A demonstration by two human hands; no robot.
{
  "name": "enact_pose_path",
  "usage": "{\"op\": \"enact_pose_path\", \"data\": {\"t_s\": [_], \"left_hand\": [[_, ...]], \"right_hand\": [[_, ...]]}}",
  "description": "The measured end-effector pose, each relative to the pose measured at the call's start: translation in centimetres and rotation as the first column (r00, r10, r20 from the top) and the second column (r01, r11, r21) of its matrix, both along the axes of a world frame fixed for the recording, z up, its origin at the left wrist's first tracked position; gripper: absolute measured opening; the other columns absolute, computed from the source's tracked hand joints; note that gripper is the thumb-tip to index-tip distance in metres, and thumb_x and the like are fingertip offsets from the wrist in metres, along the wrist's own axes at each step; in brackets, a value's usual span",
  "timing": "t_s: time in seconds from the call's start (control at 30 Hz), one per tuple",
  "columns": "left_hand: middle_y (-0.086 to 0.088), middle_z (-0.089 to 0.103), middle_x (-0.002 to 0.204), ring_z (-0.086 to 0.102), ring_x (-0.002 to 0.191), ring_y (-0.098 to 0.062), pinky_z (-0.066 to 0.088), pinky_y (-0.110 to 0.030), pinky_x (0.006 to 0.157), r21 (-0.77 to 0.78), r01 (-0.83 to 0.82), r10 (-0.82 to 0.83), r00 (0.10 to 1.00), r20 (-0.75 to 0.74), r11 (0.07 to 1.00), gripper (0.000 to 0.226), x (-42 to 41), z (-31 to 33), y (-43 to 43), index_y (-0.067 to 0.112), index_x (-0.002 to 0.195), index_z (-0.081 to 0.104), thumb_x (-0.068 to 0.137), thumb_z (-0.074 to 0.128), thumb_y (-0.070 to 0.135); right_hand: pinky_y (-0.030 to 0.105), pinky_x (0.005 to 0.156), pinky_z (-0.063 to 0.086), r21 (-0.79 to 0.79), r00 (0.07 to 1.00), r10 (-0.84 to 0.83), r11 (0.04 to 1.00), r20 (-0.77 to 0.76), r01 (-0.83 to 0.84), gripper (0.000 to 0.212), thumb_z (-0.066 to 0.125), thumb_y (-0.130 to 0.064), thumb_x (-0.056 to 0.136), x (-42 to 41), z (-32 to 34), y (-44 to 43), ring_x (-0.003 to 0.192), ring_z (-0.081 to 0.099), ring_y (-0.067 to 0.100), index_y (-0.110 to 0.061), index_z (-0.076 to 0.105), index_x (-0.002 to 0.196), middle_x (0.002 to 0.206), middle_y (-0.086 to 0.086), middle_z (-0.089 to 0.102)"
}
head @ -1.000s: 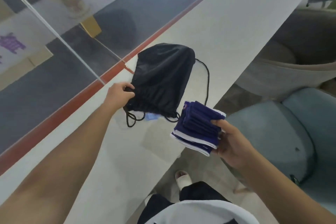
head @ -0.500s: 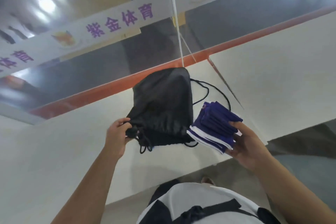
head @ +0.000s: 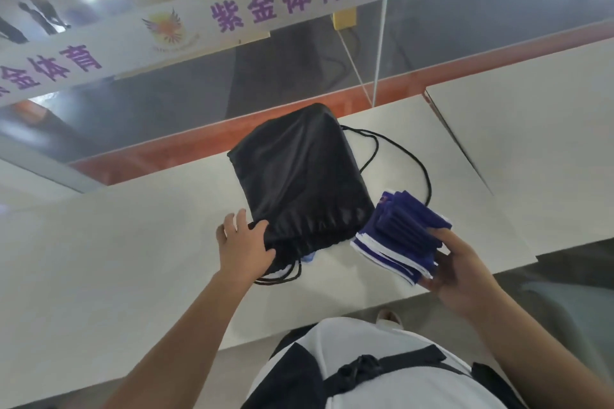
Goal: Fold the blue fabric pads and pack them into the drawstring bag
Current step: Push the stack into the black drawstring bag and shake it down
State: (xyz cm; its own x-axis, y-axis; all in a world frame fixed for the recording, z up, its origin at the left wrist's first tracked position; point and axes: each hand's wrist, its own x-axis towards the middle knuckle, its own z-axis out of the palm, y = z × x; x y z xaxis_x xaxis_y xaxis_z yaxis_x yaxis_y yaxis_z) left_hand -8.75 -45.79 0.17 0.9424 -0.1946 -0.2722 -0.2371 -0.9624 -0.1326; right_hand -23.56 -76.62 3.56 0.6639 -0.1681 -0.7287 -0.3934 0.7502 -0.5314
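A pale counter (head: 133, 259) is running beneath a glass partition (head: 299, 70), with an orange strip (head: 206, 146) lining its far edge. The black drawstring bag (head: 299, 176) is lying flat on it, the left hand (head: 242, 249) pinching its gathered mouth. Just beside it, the right hand (head: 461, 272) is gripping the folded blue pads (head: 402, 236), thumb on top, over the counter's near edge. Bare counter is stretching out leftward.

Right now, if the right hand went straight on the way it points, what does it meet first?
The drawstring bag, near its gathered mouth. The right hand points up-left, and the folded blue pads it grips would touch the bag first. The gap looks small, but depth is unclear.
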Motion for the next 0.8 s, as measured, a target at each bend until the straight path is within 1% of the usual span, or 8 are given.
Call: {"op": "enact_pose_path", "data": {"t_s": [0.13, 0.2, 0.3, 0.43, 0.53, 0.6, 0.7, 0.8], "left_hand": [[-0.013, 0.054, 0.137, 0.044, 0.127, -0.036, 0.03, -0.049, 0.11, -0.06, 0.448, -0.416, 0.866, 0.277, 0.892, 0.053, 0.8, -0.6, -0.9, 0.023, 0.12, 0.066, 0.068, 0.077, 0.019], [-0.009, 0.056, 0.133, 0.046, 0.122, -0.032, 0.029, -0.045, 0.108, 0.01, 0.591, -0.577, 0.785, 0.227, 0.807, 0.051, 1.4, -1.3, -1.4, 0.022, 0.121, 0.065, 0.071, 0.074, 0.017], [-0.008, 0.048, 0.135, 0.042, 0.126, -0.03, 0.027, -0.045, 0.109, 0.192, 0.599, -0.61, 0.792, 0.003, 0.778, 0.053, 2.8, -1.5, -2.1, 0.022, 0.137, 0.046, 0.087, 0.065, 0.026], [-0.003, 0.062, 0.12, 0.055, 0.112, -0.026, 0.033, -0.042, 0.102, 0.216, 0.715, -0.735, 0.678, 0.018, 0.665, 0.049, 5.7, -1.1, -2.9, 0.02, 0.139, 0.043, 0.093, 0.057, 0.022], [-0.001, 0.064, 0.107, 0.061, 0.097, -0.024, 0.047, -0.038, 0.09, 0.065, 0.838, -0.84, 0.543, -0.001, 0.542, 0.043, 7.7, 0.3, -3.8, 0.023, 0.136, 0.044, 0.095, 0.051, 0.012], [-0.001, 0.058, 0.109, 0.06, 0.09, -0.022, 0.054, -0.037, 0.083, -0.145, 0.804, -0.817, 0.562, -0.127, 0.576, 0.038, 8.9, 2.5, -4.8, 0.028, 0.13, 0.048, 0.098, 0.048, 0.007], [0.004, 0.055, 0.114, 0.059, 0.093, -0.013, 0.052, -0.032, 0.092, -0.454, 0.644, -0.777, 0.592, -0.214, 0.616, 0.027, 9.5, 6.5, -6.5, 0.024, 0.098, 0.068, 0.101, 0.047, 0.008], [0.016, 0.059, 0.11, 0.057, 0.097, 0.003, 0.044, -0.007, 0.092, -0.725, 0.43, -0.747, 0.642, -0.173, 0.538, 0.029, 8.0, 10.5, -8.1, 0.029, 0.096, 0.075, 0.1, 0.054, 0.009]], "right_hand": [[0.038, 0.064, 0.061, -0.008, 0.993, -0.099, 0.995, -0.068, 0.099, 0.02, 0.058, -0.019, 0.09, -0.7, 0.0, 2.2, 0.072, 0.07, 0.024, -0.018, 0.066, 0.109, 0.085, 0.007, 0.073], [0.038, 0.062, 0.061, -0.012, 0.984, -0.143, 0.99, -0.102, 0.143, 0.02, 0.058, -0.02, 0.091, -1.2, 0.2, 3.4, 0.073, 0.069, 0.025, -0.018, 0.067, 0.108, 0.087, 0.007, 0.072], [0.039, 0.061, 0.061, -0.031, 0.97, -0.202, 0.979, -0.134, 0.2, 0.019, 0.059, -0.019, 0.091, -2.1, 0.7, 4.9, 0.069, 0.072, 0.023, -0.017, 0.066, 0.108, 0.086, 0.008, 0.073], [0.038, 0.06, 0.061, -0.097, 0.954, -0.26, 0.964, -0.15, 0.247, 0.019, 0.058, -0.019, 0.091, -3.2, 1.2, 6.9, 0.072, 0.07, 0.023, -0.016, 0.064, 0.11, 0.088, 0.007, 0.072], [0.042, 0.069, 0.059, -0.144, 0.938, -0.307, 0.948, -0.162, 0.285, 0.026, 0.059, -0.019, 0.091, -4.0, 1.0, 8.4, 0.08, 0.067, 0.026, -0.016, 0.061, 0.117, 0.097, 0.009, 0.069], [0.048, 0.08, 0.055, -0.159, 0.924, -0.344, 0.934, -0.166, 0.319, 0.027, 0.059, -0.019, 0.091, -4.5, 1.0, 9.4, 0.083, 0.066, 0.027, -0.017, 0.061, 0.118, 0.1, 0.01, 0.068], [0.053, 0.091, 0.05, -0.155, 0.905, -0.39, 0.917, -0.169, 0.367, 0.026, 0.058, -0.017, 0.091, -5.2, 0.9, 10.8, 0.088, 0.065, 0.029, -0.017, 0.059, 0.117, 0.106, 0.013, 0.066], [0.053, 0.096, 0.048, -0.14, 0.888, -0.432, 0.9, -0.157, 0.413, 0.03, 0.058, -0.018, 0.091, -5.9, 0.9, 11.5, 0.091, 0.063, 0.029, -0.018, 0.059, 0.121, 0.106, 0.013, 0.065]]}}
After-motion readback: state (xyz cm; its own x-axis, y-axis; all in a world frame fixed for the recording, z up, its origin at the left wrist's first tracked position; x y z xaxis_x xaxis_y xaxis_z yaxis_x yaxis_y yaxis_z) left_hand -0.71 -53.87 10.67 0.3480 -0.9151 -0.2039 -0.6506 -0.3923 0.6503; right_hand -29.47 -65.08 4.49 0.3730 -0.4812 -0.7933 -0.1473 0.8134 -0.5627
